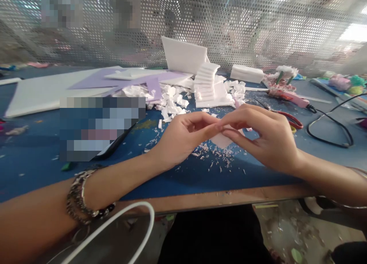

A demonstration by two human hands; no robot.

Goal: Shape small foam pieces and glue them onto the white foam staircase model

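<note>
Above the blue tabletop, the fingertips of my left hand [183, 136] and my right hand [263, 137] meet, both pinched on a small thin white piece [223, 140]. It looks like paper or foam sheet; my fingers cover its upper part. Fine pale shavings [220, 157] lie scattered on the table beneath. Just beyond my hands are a stepped white foam piece [205, 84] and many torn white scraps [172, 103]. Red-handled scissors [296, 120] lie partly hidden behind my right hand.
White and lilac foam sheets [51, 88] spread at the back left, behind a phone [111, 151]. A pink glue gun [296, 99] with a black cord [315, 137] rests at the right. Perforated metal mesh [246, 30] closes off the back. A white cable [143, 206] loops below the edge.
</note>
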